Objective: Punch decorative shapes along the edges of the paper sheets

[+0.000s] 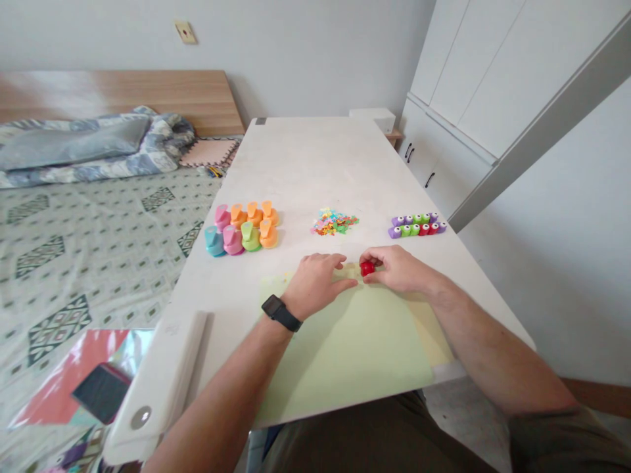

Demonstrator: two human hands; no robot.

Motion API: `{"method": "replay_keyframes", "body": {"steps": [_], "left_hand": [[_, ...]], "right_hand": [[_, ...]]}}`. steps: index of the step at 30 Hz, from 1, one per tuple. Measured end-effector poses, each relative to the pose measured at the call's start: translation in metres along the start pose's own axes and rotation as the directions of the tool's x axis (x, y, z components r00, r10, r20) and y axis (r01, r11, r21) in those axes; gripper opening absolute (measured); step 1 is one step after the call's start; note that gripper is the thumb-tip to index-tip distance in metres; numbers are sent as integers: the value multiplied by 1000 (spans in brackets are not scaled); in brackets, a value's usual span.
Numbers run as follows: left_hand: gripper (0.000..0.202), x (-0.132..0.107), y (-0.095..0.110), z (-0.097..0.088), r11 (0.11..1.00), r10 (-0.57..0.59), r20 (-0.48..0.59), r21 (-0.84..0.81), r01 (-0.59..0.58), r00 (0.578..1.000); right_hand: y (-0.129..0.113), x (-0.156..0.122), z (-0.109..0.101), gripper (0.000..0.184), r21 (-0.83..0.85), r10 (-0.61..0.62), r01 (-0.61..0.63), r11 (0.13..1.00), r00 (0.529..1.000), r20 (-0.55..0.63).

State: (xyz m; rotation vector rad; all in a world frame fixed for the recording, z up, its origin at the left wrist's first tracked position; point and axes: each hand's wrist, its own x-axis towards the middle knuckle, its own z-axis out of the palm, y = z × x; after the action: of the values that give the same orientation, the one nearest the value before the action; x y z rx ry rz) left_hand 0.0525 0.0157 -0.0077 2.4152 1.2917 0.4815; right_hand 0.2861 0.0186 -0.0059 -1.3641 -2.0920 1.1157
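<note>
My right hand [394, 266] grips a small red craft punch [367, 269] between thumb and fingers, at the far edge of a pale green sheet of paper [345, 355]. To its left, my left hand [318, 279] rests over the same edge with thumb and fingers apart, holding nothing. A yellowish sheet [434, 332] shows from under the green one on the right. Whether the punch's slot sits on the paper is too small to tell. Beyond my hands lies a loose pile of colourful paper cutouts [336, 223].
Larger pink, orange, blue and green punches [241, 230] stand in two rows at the left. Small purple, green and red punches [417, 225] line up at the right. A long white device [162, 381] lies along the table's left edge, with a phone [101, 392] on the bed beyond.
</note>
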Motion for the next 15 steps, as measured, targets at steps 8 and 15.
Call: {"method": "replay_keyframes", "body": {"steps": [8,15], "left_hand": [[26,-14,-17,-6,998,-24,-37,60,26,999],[18,-18,-23,1,999,-28,-32,21,28,999]], "right_hand": [[2,1,0,22,-68,12,-12,998,1000,1],[1,0,-2,23,-55,-14,15,998,1000,10]]}}
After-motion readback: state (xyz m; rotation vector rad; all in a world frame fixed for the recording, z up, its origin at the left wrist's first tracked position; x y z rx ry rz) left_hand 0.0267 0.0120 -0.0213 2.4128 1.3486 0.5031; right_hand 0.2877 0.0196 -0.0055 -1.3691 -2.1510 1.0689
